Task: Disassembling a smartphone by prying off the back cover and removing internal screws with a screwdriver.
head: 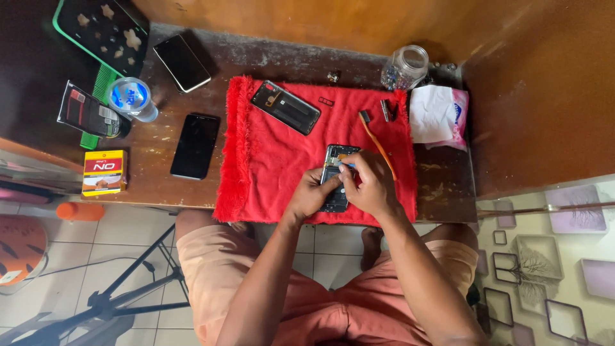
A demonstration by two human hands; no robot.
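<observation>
An opened black phone (336, 159) with its insides showing lies on a red cloth (269, 160). My left hand (311, 194) grips the phone's lower left edge. My right hand (370, 184) is over the phone's right side and pinches a small blue-tipped tool (346, 164) against its inner parts. A black phone back cover (285, 107) lies further back on the cloth. An orange toothbrush (378, 143) rests just right of my right hand.
Two dark phones (195, 145) (182, 62) lie on the wooden table left of the cloth. A glass jar (405, 66), a tissue pack (439, 114), a small bottle (132, 98), a yellow-red box (104, 172) and a green mat (102, 29) stand around. A tripod (109, 301) is on the tiled floor.
</observation>
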